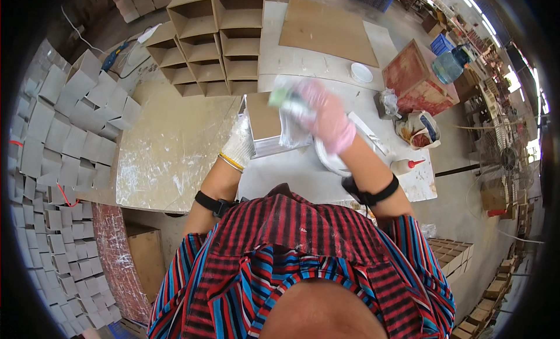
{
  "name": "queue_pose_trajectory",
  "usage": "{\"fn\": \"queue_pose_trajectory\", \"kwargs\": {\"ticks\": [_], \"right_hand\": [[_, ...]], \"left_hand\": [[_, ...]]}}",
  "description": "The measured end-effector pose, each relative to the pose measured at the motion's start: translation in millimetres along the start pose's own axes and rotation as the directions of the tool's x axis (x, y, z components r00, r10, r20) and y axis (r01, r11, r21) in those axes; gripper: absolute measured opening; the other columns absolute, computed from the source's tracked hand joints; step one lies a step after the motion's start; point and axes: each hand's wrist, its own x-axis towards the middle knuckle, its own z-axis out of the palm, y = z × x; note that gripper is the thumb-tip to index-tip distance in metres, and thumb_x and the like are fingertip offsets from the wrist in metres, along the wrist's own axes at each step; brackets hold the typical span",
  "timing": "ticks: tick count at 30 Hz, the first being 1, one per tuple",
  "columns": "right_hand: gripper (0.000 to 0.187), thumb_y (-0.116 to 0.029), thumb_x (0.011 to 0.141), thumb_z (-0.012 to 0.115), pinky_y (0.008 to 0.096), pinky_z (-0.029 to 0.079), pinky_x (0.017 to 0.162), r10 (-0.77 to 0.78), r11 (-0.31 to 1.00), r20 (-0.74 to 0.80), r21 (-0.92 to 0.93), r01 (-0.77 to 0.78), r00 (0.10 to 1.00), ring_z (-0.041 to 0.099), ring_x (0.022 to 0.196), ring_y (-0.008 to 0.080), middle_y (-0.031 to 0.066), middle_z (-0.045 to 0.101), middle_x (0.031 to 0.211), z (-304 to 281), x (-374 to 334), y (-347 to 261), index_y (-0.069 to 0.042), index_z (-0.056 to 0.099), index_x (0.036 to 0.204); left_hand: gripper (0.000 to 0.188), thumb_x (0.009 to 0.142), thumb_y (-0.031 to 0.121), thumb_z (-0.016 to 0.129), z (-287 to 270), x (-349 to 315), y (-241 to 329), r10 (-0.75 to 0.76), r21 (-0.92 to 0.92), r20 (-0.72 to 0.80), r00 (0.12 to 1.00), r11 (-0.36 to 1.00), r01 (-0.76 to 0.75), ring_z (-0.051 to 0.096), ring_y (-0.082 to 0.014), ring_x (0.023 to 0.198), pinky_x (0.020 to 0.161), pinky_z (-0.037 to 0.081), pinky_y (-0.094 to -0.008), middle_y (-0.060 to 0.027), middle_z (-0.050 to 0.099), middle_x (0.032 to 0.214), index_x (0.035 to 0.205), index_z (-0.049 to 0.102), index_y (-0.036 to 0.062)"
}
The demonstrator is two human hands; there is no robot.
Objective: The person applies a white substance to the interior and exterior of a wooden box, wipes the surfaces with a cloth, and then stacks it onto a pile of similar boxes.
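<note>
A small box with white sides and a brown face stands on the white work table in front of me. My left hand, in a white knit glove, grips it from the left; its fingers are partly hidden by the box. My right hand, in a pink glove, is smeared by motion at the upper right of the box. It is closed on a blurred green-and-white thing, too smeared to name. Below my right wrist, a round white dish is partly covered by the arm.
A brown compartment rack stands at the back, beside a flat cardboard sheet. To the right are a white bowl, a red-tipped squeeze bottle, a bag and a red-stained crate. White boxes are stacked at left.
</note>
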Motion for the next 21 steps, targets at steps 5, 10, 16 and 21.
{"fn": "queue_pose_trajectory", "kwargs": {"ticks": [5, 10, 16, 21], "right_hand": [[0.052, -0.014, 0.08, 0.072, 0.0364, 0.053, 0.084, -0.183, 0.983, 0.047, 0.033, 0.181, 0.982, 0.062, 0.093, 0.0292, 0.0095, 0.065, 0.106, 12, -15, -6, -0.018, 0.057, 0.13], [0.047, -0.009, 0.081, 0.071, 0.034, 0.049, 0.088, 0.506, 0.832, -0.058, 0.295, -0.469, 0.861, 0.063, 0.097, 0.0224, 0.0121, 0.065, 0.114, -7, 8, 37, -0.006, 0.059, 0.126], [0.043, -0.027, 0.089, 0.067, 0.0303, 0.045, 0.088, 0.728, 0.554, -0.102, 0.671, -0.494, 0.678, 0.056, 0.095, 0.0131, 0.0077, 0.063, 0.105, 7, -98, 32, -0.001, 0.057, 0.121], [0.039, -0.032, 0.093, 0.062, 0.0256, 0.046, 0.078, 0.674, 0.699, -0.259, 0.524, -0.486, 0.692, 0.055, 0.088, 0.0087, 0.0037, 0.063, 0.1, -1, -144, 15, -0.002, 0.059, 0.118]], "left_hand": [[0.041, 0.099, 0.039, 0.047, -27, 9, -1, -0.02, 0.21, 0.113, 0.993, 0.978, -0.004, 0.062, -0.0233, 0.1, 0.08, 0.055, -0.036, -0.0095, 0.062, 0.115, 0.122, 0.057, 0.0059], [0.051, 0.095, 0.04, 0.051, -47, -11, -13, 0.302, 0.877, 0.297, 0.906, 0.288, -0.384, 0.056, -0.0257, 0.112, 0.091, 0.049, -0.0398, -0.0095, 0.056, 0.127, 0.133, 0.048, 0.0058], [0.066, 0.093, 0.057, 0.04, -49, -22, -5, -0.004, -0.116, 0.146, 0.989, 0.993, 0.021, 0.046, -0.0322, 0.125, 0.104, 0.039, -0.0504, -0.0129, 0.048, 0.138, 0.138, 0.044, 0.0082], [0.066, 0.095, 0.055, 0.036, -62, -26, -9, 0.084, 0.09, 0.095, 0.992, 0.992, -0.093, 0.045, -0.0346, 0.125, 0.104, 0.039, -0.0495, -0.0145, 0.045, 0.14, 0.141, 0.039, 0.0093]]}}
